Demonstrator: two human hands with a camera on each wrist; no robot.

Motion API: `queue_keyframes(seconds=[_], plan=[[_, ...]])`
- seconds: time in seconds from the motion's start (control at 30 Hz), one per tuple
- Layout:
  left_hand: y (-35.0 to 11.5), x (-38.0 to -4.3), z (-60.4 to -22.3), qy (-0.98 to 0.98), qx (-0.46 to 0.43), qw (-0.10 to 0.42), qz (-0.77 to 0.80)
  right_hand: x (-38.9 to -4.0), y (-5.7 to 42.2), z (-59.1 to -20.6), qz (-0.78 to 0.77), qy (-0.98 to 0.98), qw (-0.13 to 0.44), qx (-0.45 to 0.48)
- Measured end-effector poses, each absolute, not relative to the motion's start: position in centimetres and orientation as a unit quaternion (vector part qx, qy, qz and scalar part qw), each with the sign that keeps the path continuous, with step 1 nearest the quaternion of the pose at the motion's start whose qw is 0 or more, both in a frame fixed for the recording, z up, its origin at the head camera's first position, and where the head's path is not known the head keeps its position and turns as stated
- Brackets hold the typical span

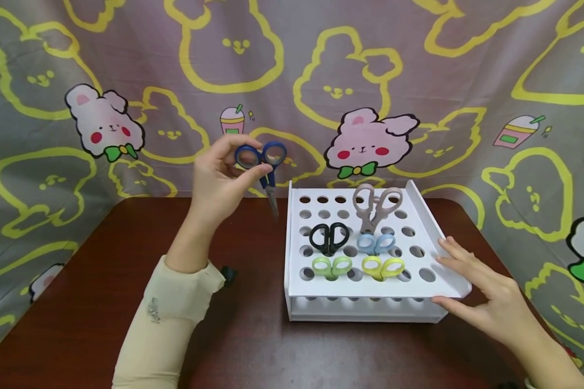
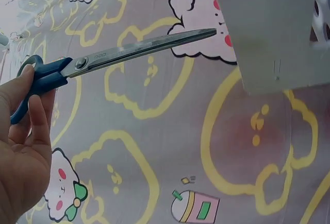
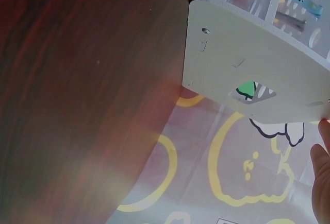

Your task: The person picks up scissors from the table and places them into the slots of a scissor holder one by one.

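Note:
My left hand (image 1: 217, 186) pinches blue-handled scissors (image 1: 269, 178) by the handles, blades pointing down, in the air left of a white rack with round holes (image 1: 292, 308). In the left wrist view the blades of the scissors (image 2: 139, 51) lie together. My right hand (image 1: 491, 297) rests its fingers and thumb against the rack's right side. Upright in the rack's holes stand a large grey-brown pair (image 1: 370, 222), a black pair (image 1: 328, 240), a light blue pair (image 1: 367, 244), a green pair (image 1: 332, 268) and a yellow pair (image 1: 382, 268), handles up.
The rack stands on a dark reddish-brown table (image 1: 253, 346). Behind and around it hangs a curtain (image 1: 292, 65) with cartoon rabbits and yellow outlines. A small dark object (image 1: 229, 275) lies on the table beside the left sleeve.

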State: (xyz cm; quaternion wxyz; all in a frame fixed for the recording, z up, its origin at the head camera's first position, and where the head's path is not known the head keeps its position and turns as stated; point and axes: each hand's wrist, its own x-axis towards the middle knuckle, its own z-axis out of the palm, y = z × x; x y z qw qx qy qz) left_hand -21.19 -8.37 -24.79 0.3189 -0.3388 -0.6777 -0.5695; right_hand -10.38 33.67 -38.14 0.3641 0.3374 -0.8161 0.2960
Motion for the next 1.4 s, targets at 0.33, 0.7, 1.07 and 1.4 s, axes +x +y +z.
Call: queue_keyframes(seconds=[0.33,0.7,1.07,1.4], plan=[[-6.6,-21.6,-26.1,-0.654,-0.353,0.300,-0.599,-10.0,33.4,-37.9,0.283,-0.831,0.360,0.317],[-5.0,-22.1,-27.4,-0.645,-0.376,0.291,-0.598,-10.6,33.8,-38.4,0.296,-0.815,0.364,0.341],[-3.7,-22.7,-29.1,-0.648,-0.380,0.275,-0.600,-10.3,34.0,-38.5,0.291,-0.825,0.357,0.327],[-2.6,-22.9,-29.7,-0.654,-0.391,0.257,-0.594,-10.3,33.9,-38.4,0.286,-0.827,0.360,0.324]])
